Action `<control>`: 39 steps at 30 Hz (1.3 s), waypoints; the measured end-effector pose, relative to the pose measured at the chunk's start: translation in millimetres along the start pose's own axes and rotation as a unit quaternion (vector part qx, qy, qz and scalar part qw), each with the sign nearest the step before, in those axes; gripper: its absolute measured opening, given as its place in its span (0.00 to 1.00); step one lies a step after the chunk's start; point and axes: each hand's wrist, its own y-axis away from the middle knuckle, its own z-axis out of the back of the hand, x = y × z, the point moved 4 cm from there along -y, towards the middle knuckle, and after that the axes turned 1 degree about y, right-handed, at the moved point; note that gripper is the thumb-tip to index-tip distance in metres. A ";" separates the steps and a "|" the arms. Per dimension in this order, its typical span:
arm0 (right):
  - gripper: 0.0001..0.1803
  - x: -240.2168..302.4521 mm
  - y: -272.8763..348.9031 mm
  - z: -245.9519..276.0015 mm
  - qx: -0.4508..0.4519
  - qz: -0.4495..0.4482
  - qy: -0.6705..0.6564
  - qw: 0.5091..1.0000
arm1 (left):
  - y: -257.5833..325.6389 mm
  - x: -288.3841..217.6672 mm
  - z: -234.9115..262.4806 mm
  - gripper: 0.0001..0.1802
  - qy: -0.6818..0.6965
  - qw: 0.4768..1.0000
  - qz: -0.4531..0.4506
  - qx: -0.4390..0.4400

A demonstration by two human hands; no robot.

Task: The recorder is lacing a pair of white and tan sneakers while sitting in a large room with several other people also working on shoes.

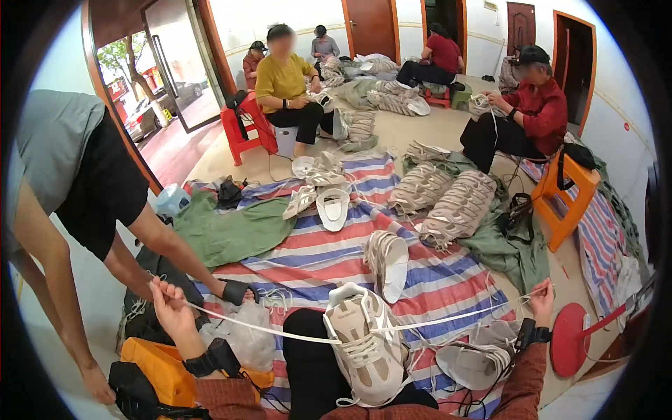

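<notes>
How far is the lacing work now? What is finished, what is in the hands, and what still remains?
Done, it seems: rows of shoes stacked on the striped tarp. In hand: a shoe on the lap, its white lace pulled taut between the left hand and right hand; its upper eyelets look unfinished. Left: loose shoes lying further out; whether laced, I cannot tell.

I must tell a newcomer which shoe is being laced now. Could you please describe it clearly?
Start at the striped tarp, then come to the dark-trousered lap at its near edge. The beige shoe lies there, alone crossed by a white lace stretched between the left hand and right hand.
</notes>
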 end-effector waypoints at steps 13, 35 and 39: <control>0.12 7.8 93.7 -306.1 0.281 0.099 0.165 0.940 | 4.5 -17.3 -206.5 0.16 -0.110 0.960 -0.034 0.255; 0.12 -168.1 349.2 -414.1 0.630 -0.131 0.258 0.721 | 154.3 28.7 -256.1 0.13 -0.224 0.875 0.135 0.408; 0.13 -183.4 360.8 -419.4 0.636 0.005 0.339 0.693 | 148.4 25.8 -252.9 0.12 -0.242 0.869 0.163 0.400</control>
